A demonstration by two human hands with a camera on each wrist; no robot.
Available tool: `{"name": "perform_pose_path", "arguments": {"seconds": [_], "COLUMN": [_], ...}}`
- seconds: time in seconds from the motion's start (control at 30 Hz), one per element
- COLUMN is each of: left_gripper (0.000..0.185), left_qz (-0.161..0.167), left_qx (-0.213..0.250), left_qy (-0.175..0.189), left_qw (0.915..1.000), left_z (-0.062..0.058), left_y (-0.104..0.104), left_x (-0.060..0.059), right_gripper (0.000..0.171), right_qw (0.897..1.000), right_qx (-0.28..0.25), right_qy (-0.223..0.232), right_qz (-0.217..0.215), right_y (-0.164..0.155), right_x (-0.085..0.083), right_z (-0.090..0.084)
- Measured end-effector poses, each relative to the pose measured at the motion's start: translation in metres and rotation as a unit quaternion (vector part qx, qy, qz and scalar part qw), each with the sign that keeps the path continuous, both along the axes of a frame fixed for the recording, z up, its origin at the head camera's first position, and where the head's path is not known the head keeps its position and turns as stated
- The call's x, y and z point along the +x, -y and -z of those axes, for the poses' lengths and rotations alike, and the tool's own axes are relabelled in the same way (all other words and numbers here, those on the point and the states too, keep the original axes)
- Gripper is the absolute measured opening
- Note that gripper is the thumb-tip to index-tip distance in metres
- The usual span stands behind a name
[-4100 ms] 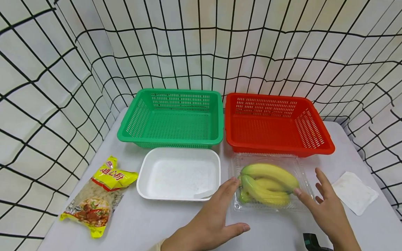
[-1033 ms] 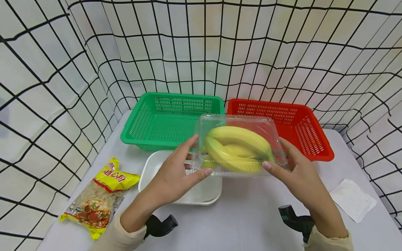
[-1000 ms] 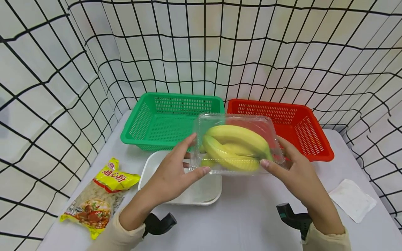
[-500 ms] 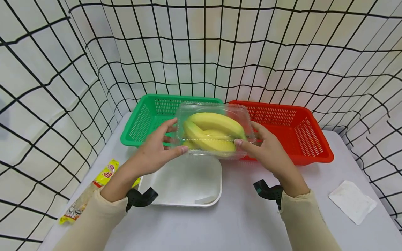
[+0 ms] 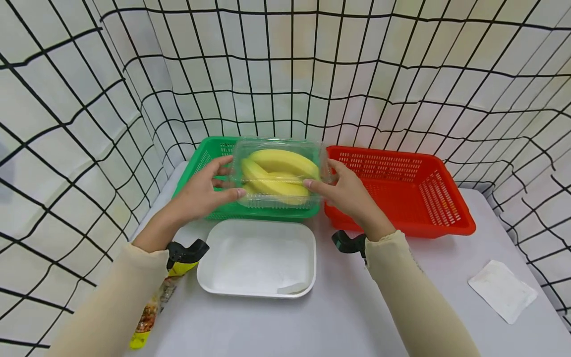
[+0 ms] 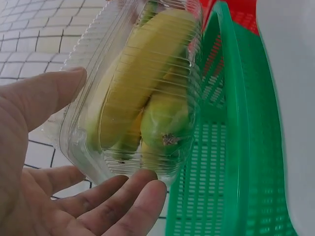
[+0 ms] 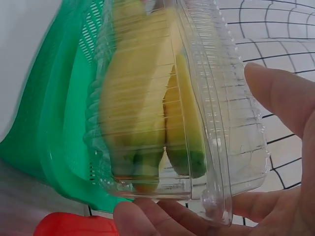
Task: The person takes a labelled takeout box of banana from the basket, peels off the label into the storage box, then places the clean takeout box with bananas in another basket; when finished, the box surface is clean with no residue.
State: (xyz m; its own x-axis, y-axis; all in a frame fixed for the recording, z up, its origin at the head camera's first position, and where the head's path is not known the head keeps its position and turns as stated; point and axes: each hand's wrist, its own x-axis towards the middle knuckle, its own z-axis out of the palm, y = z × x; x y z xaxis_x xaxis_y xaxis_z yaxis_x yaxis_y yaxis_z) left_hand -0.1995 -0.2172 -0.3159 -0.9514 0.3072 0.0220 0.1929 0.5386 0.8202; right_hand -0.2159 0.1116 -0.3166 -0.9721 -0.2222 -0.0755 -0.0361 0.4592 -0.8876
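A clear plastic clamshell box (image 5: pixel 278 143) with bananas (image 5: pixel 283 161) inside is held up over the green basket (image 5: pixel 252 214). My left hand (image 5: pixel 200 191) grips its left end, thumb on the near edge and fingers beneath. On the other end, my right hand (image 5: pixel 350 193) holds it between thumb and fingers. The left wrist view shows the lid side of the box (image 6: pixel 93 46) by my thumb, and a green fruit tip behind the ribbed wall. In the right wrist view, greenish banana ends (image 7: pixel 184 160) press near the box's end wall. The box covers most of the basket's inside.
A red basket (image 5: pixel 397 228) stands right of the green one. In front lies a white tray (image 5: pixel 254 258) with a pale strip in its corner. A yellow food bag (image 5: pixel 144 322) is partly hidden under my left forearm. A white packet (image 5: pixel 503 291) lies at right. Black netting surrounds the table.
Both hands took hold of the box, lifted it off the table in front of the red basket, and carried it left and away to above the green basket.
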Motion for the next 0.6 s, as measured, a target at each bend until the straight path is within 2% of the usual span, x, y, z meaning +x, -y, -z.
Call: {"name": "perform_pose_path", "arguments": {"seconds": [0.27,0.5,0.6], "left_gripper": [0.095,0.098,0.097], "left_qz": [-0.009,-0.022,-0.029], "left_qx": [-0.002,-0.024,-0.039], "left_qy": [0.029,0.068,0.077], "left_qw": [0.9995,0.9971,0.9958], "left_z": [0.013,0.023,0.027], "left_y": [0.014,0.023,0.025], "left_x": [-0.021,-0.033,-0.038], "right_gripper": [0.079,0.101,0.101], "right_qw": [0.999,0.995,0.992], "right_qx": [0.004,0.055,0.082], "right_qy": [0.024,0.086,0.092], "right_qz": [-0.032,-0.013,-0.003], "right_y": [0.019,0.039,0.046], "right_x": [-0.025,-0.038,-0.043], "right_z": [0.007,0.016,0.019]}}
